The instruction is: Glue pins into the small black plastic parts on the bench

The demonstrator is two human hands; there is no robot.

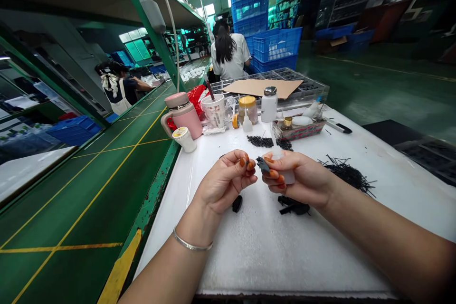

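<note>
My left hand [226, 180] is closed in a pinch, thumb against forefinger; whatever lies between those tips is too small to make out. Close beside it, my right hand [308, 178] grips a small dark grey plastic part [262, 165] between thumb and fingers. That same hand also holds a translucent white squeeze bottle [289, 177], its narrow nozzle pointing up. On the white tabletop [256, 256] below lie a black piece [237, 204] and several black parts [294, 205]. Beyond the hands is a pile of tiny black pieces [260, 141]; thin black sticks [349, 173] lie to the right.
A pink mug [183, 116], a white tub [184, 139], a paper cup [214, 111], a yellow-lidded jar [248, 109] and a white bottle [269, 105] line the back. A small box [302, 128] and a cutter [338, 126] stand right. A green conveyor [103, 190] runs left; two people sit beyond.
</note>
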